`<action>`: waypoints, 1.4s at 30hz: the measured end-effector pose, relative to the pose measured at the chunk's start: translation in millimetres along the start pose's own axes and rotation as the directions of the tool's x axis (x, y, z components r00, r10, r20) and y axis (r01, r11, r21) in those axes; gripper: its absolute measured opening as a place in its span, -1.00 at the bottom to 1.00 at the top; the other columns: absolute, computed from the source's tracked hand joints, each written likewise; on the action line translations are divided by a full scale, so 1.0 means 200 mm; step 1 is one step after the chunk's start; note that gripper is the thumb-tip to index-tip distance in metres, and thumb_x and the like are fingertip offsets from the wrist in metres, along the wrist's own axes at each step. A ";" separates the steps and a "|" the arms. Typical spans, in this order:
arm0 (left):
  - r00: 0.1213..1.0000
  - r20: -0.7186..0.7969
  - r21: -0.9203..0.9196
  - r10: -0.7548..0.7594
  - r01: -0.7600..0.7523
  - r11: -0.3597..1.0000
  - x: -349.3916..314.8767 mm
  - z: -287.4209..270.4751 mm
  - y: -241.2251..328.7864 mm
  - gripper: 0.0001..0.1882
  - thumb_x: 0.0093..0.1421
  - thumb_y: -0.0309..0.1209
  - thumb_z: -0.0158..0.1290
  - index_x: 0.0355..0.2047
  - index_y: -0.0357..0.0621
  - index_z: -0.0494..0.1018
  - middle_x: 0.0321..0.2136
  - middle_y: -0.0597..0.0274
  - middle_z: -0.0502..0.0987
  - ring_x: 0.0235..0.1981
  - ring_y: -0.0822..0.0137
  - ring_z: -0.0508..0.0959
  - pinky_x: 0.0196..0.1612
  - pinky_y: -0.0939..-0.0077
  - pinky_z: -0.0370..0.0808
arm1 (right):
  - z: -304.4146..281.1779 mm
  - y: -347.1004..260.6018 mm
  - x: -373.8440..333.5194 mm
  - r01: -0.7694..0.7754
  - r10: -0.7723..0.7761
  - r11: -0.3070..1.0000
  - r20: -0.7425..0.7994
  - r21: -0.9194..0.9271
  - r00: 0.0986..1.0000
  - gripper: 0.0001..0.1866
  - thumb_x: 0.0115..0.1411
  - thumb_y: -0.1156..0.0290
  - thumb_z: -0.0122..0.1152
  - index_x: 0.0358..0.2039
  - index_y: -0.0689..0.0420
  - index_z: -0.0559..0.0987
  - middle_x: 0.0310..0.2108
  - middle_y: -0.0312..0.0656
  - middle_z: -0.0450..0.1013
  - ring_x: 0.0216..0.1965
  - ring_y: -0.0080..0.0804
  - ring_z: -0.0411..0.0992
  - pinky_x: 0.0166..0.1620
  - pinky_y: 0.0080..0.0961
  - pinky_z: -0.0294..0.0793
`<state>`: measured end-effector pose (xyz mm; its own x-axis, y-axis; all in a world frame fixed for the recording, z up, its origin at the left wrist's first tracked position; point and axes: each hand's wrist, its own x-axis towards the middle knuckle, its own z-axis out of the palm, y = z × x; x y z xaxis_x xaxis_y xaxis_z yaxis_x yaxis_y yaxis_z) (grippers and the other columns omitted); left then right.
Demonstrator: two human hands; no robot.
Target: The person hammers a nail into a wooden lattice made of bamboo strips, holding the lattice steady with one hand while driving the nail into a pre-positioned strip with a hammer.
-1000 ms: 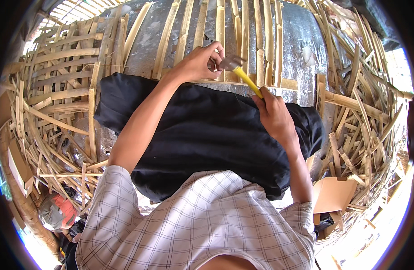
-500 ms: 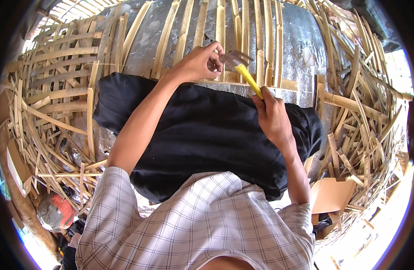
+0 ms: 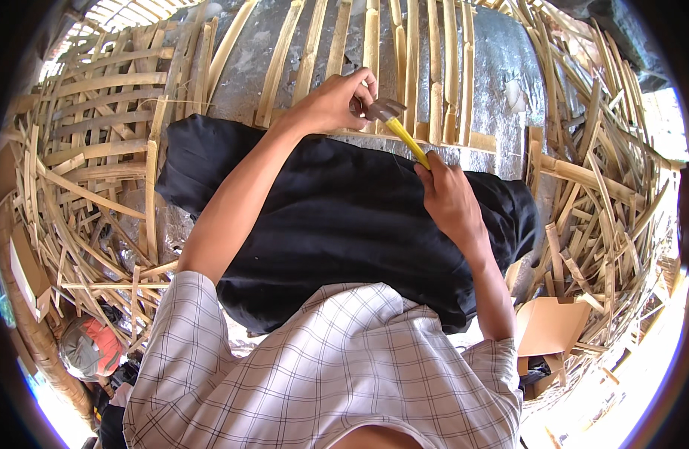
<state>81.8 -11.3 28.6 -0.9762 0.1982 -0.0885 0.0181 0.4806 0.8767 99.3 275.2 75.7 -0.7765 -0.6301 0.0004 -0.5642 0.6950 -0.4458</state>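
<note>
My right hand (image 3: 451,196) is wrapped round the yellow handle of a claw hammer (image 3: 406,136). The hammer's dark metal head lies close by the fingertips of my left hand (image 3: 343,103). The thumb and fingers of that hand are pinched together above a bamboo slat (image 3: 370,46); whatever they hold is too small to make out. Beneath both hands a crosswise bamboo strip (image 3: 482,141) runs along the near ends of several parallel slats. Black cloth (image 3: 337,217) covers my lap just below it.
A woven bamboo lattice (image 3: 105,112) stands on the left. Loose bamboo strips (image 3: 602,202) are heaped on the right, near an open cardboard box (image 3: 552,325). A shiny grey sheet (image 3: 501,67) lies under the slats. A grey and red cap (image 3: 90,348) shows at lower left.
The hammer head has moved left and slightly down, closer to my left fingertips. My right hand has shifted a little left with it. The left hand stays pinched in nearly the same place.
</note>
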 end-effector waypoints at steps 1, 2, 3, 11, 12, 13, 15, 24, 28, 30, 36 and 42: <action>1.000 0.004 0.016 0.002 -0.002 1.000 0.00 0.00 0.01 -0.52 0.08 -0.59 0.32 -0.04 -0.22 0.33 -0.33 0.14 0.73 -0.29 0.32 0.71 -0.13 0.43 0.64 | -0.01 0.00 0.00 -0.020 0.020 0.998 -0.005 0.060 1.000 -0.82 0.42 0.43 0.18 -0.21 0.28 0.42 -0.49 0.29 0.46 -0.42 0.40 0.44 -0.36 0.14 0.36; 1.000 -0.001 0.010 0.021 -0.021 1.000 0.00 -0.01 0.00 -0.53 0.09 -0.59 0.30 -0.04 -0.22 0.33 -0.33 0.14 0.73 -0.29 0.31 0.71 -0.12 0.42 0.64 | -0.03 -0.01 0.01 -0.039 0.040 0.992 -0.008 0.120 0.999 -0.82 0.43 0.43 0.18 -0.22 0.28 0.41 -0.50 0.28 0.46 -0.41 0.40 0.44 -0.36 0.14 0.36; 0.999 -0.005 0.003 0.035 -0.035 0.999 0.01 0.00 0.00 -0.54 0.09 -0.60 0.29 -0.04 -0.22 0.33 -0.33 0.13 0.73 -0.29 0.30 0.71 -0.12 0.41 0.64 | -0.04 -0.02 0.02 -0.058 0.060 0.982 -0.006 0.182 0.998 -0.81 0.43 0.44 0.18 -0.23 0.28 0.40 -0.50 0.28 0.46 -0.41 0.40 0.44 -0.36 0.13 0.35; 0.992 -0.050 0.009 0.120 -0.119 0.993 0.02 -0.05 -0.06 -0.65 0.25 -0.61 0.20 0.03 -0.14 0.48 -0.10 0.16 0.70 -0.02 0.23 0.67 0.07 0.31 0.60 | 0.00 0.00 -0.03 -0.059 0.065 0.979 -0.026 0.193 0.998 -0.78 0.43 0.42 0.18 -0.27 0.27 0.37 -0.54 0.27 0.44 -0.40 0.41 0.43 -0.38 0.13 0.33; 0.985 -0.085 0.069 0.153 -0.147 0.987 0.03 -0.05 -0.08 -0.68 0.26 -0.60 0.19 0.02 -0.14 0.52 -0.05 0.18 0.68 0.02 0.21 0.65 0.10 0.29 0.59 | 0.00 0.01 -0.03 -0.062 0.067 0.980 -0.019 0.187 0.998 -0.78 0.43 0.43 0.18 -0.28 0.27 0.37 -0.53 0.27 0.44 -0.40 0.41 0.43 -0.38 0.13 0.33; 0.975 -0.118 0.129 0.187 -0.172 0.977 0.03 -0.05 -0.10 -0.71 0.28 -0.59 0.18 0.01 -0.14 0.56 0.00 0.19 0.66 0.06 0.18 0.64 0.13 0.27 0.57 | 0.00 0.01 -0.04 -0.082 0.083 0.977 0.002 0.198 0.997 -0.78 0.43 0.43 0.18 -0.28 0.27 0.37 -0.53 0.27 0.44 -0.40 0.41 0.42 -0.38 0.12 0.33; 0.969 -0.123 0.243 0.216 -0.181 0.953 0.03 -0.03 -0.14 -0.72 0.30 -0.55 0.19 0.02 -0.12 0.60 0.05 0.21 0.64 0.13 0.14 0.59 0.21 0.22 0.52 | -0.01 0.00 -0.03 -0.120 0.112 0.968 0.047 0.222 0.993 -0.78 0.43 0.43 0.18 -0.29 0.27 0.37 -0.53 0.28 0.44 -0.39 0.41 0.42 -0.39 0.11 0.33; 0.981 -0.114 0.450 0.159 -0.091 0.888 0.02 0.01 -0.15 -0.80 0.28 -0.38 0.25 -0.09 0.00 0.71 0.08 0.38 0.63 0.26 0.25 0.48 0.41 0.19 0.32 | 0.03 -0.01 -0.03 -0.084 0.087 0.971 -0.001 0.225 0.996 -0.80 0.44 0.45 0.18 -0.26 0.29 0.39 -0.55 0.27 0.42 -0.42 0.42 0.37 -0.44 0.03 0.31; 0.982 -0.143 0.503 0.125 -0.036 0.863 0.00 0.02 -0.15 -0.80 0.25 -0.41 0.27 -0.12 0.10 0.73 0.07 0.52 0.64 0.24 0.33 0.49 0.42 0.15 0.28 | -0.01 -0.03 -0.03 -0.042 0.064 0.962 -0.073 0.269 0.995 -0.82 0.44 0.44 0.18 -0.20 0.30 0.44 -0.53 0.30 0.43 -0.44 0.41 0.40 -0.43 0.08 0.31; 0.985 -0.147 0.471 0.087 -0.008 0.882 0.01 0.02 -0.16 -0.77 0.25 -0.41 0.26 -0.09 0.15 0.73 0.10 0.56 0.62 0.27 0.35 0.47 0.45 0.08 0.26 | -0.02 -0.05 -0.03 -0.069 0.111 0.939 -0.107 0.337 0.988 -0.83 0.44 0.43 0.17 -0.18 0.29 0.45 -0.52 0.32 0.44 -0.45 0.41 0.41 -0.42 0.12 0.30; 0.991 -0.127 0.431 0.036 0.023 0.902 0.02 0.03 -0.22 -0.70 0.26 -0.41 0.25 -0.01 0.23 0.70 0.17 0.60 0.58 0.35 0.39 0.40 0.52 -0.03 0.15 | 0.03 -0.05 -0.03 -0.047 0.064 0.963 -0.058 0.266 0.996 -0.83 0.46 0.43 0.15 -0.18 0.28 0.44 -0.56 0.29 0.40 -0.49 0.41 0.38 -0.45 0.12 0.28; 0.997 -0.077 0.393 0.020 0.012 0.919 0.02 0.00 -0.18 -0.67 0.25 -0.51 0.24 -0.01 0.17 0.69 0.16 0.53 0.59 0.33 0.36 0.43 0.47 0.18 0.29 | 0.05 -0.08 -0.04 -0.075 0.115 0.942 -0.105 0.328 0.988 -0.80 0.46 0.44 0.14 -0.26 0.28 0.39 -0.61 0.23 0.38 -0.51 0.38 0.35 -0.48 0.03 0.26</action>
<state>77.5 -27.1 -3.8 -0.9894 0.1408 -0.0344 0.0895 0.7801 0.6192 118.0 264.9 73.9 -0.8613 -0.5062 0.0433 -0.3812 0.5876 -0.7138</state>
